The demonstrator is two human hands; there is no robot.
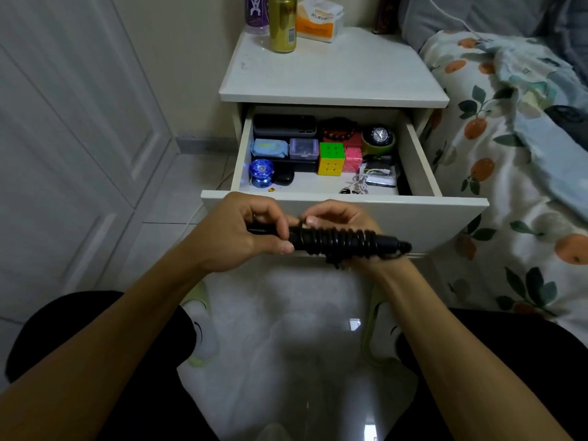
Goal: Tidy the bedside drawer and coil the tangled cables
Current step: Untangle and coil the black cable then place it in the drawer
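The person is sitting in front of the open drawer [345, 208] of a white bedside table [334, 74], both hands held just in front of the drawer's front panel. The left hand [237, 232] is curling its fingers and thumb round one end of a black cable bundle [334, 241], which is lying crosswise between the hands with its cord wound in tight turns along its length. The right hand [345, 224] is gripping the bundle from behind and below, its thumb pressing down near the top of the windings; a plug-like end is sticking out past it toward the bed [515, 148]. Inside the drawer, a colourful puzzle cube [331, 158] is sitting near the middle, with a pink cube [353, 159] touching it on its right. A blue yo-yo [261, 172] is lying at the front left beside a small black case [284, 176]. A watch [378, 135] is resting on a green roll at the back right, and a bead bracelet [339, 132] is lying just left of it. A white cable [358, 185] is sitting loosely tangled at the front right, beside a clear packet. On the tabletop a gold can [282, 23] is standing upright between a purple bottle [256, 14] and a tissue pack [319, 19].
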